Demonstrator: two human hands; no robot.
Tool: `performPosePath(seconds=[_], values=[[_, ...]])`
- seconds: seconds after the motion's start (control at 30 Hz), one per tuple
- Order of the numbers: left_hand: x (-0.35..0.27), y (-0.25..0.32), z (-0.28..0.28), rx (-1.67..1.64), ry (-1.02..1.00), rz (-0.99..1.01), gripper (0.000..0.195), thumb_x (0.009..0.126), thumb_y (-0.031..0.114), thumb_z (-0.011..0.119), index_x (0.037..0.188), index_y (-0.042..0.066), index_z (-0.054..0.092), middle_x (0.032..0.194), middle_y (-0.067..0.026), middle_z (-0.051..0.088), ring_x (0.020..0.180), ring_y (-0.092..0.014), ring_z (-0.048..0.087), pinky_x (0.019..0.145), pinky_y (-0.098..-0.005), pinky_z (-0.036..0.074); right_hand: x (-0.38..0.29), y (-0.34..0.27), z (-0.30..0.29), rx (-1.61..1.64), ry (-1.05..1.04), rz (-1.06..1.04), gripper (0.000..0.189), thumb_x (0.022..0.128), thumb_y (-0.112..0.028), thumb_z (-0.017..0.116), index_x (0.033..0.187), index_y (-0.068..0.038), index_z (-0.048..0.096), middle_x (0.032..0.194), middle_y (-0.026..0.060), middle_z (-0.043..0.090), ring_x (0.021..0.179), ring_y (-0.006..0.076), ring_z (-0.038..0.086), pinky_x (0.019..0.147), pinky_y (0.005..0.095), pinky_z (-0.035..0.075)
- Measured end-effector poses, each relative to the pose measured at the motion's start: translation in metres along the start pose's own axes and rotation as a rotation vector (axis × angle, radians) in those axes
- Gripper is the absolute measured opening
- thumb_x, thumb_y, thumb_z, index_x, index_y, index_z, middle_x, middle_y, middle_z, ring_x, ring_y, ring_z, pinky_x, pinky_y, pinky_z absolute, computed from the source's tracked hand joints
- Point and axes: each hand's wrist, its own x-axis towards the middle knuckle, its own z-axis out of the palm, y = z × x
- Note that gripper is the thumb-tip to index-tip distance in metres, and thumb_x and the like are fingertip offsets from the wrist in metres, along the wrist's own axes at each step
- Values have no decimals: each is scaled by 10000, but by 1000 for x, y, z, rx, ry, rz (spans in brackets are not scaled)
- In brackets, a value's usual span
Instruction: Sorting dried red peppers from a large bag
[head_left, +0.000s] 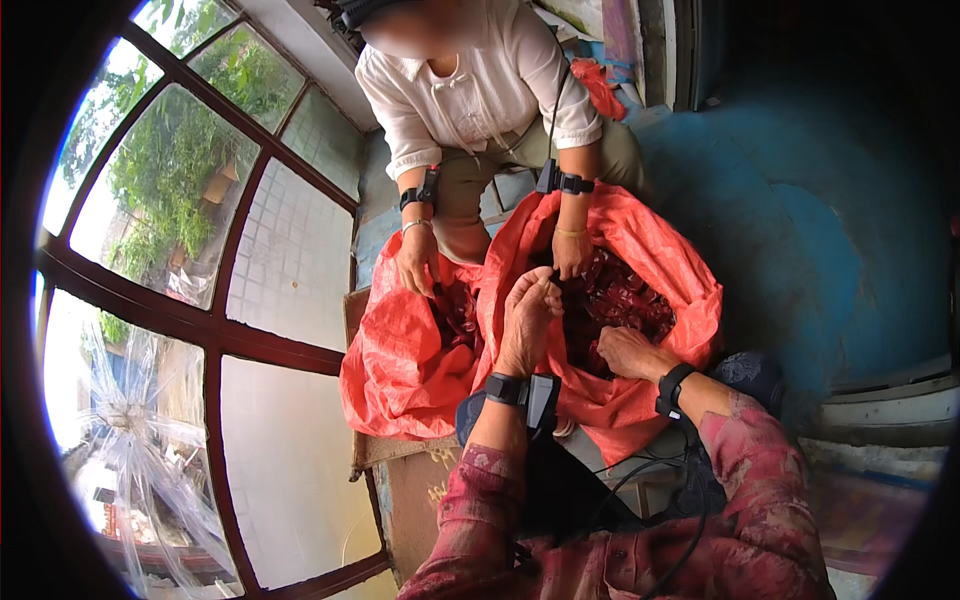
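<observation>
Two red woven plastic sacks stand before me with their mouths spread. The right sack (690, 289) and the left sack (405, 360) both contain dark red, shiny pieces that look like dried chili peppers (611, 289). My left hand (529, 322) is raised over the near left rim of the right sack, fingers curled and thumb against fingertips; whether something small is pinched there is unclear. Low over the peppers at that sack's near side is my right hand (634, 352), its fingers bent and their tips hidden. Each of my wrists wears a black strap.
Opposite me sits a person in a white shirt (480, 90), one hand (574, 251) in the right sack, the other (418, 259) at the left sack. A framed window (285, 255) runs along the left. Cardboard (409, 495) lies below it. Black cables (637, 472) hang near my lap.
</observation>
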Motion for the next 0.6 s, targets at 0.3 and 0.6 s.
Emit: performPosePath(seconds=[0.3,0.6], values=[[-1,-17,9,603,-62,111,328,843,222,573,1111,44,515,988,-6,548,920,-95,485,792,-248,396,-13,2,-79,456,406,-151,178,817,-112,492,827,22,610,817,135,584,787,260,590,712,335,468],[7,-16,24,406,-200,82,438,803,46,618,1207,24,451,1025,-62,549,851,-130,566,766,-240,479,-11,-1,-110,1002,395,-38,284,910,-158,443,1026,61,581,937,119,614,781,159,622,711,262,514]])
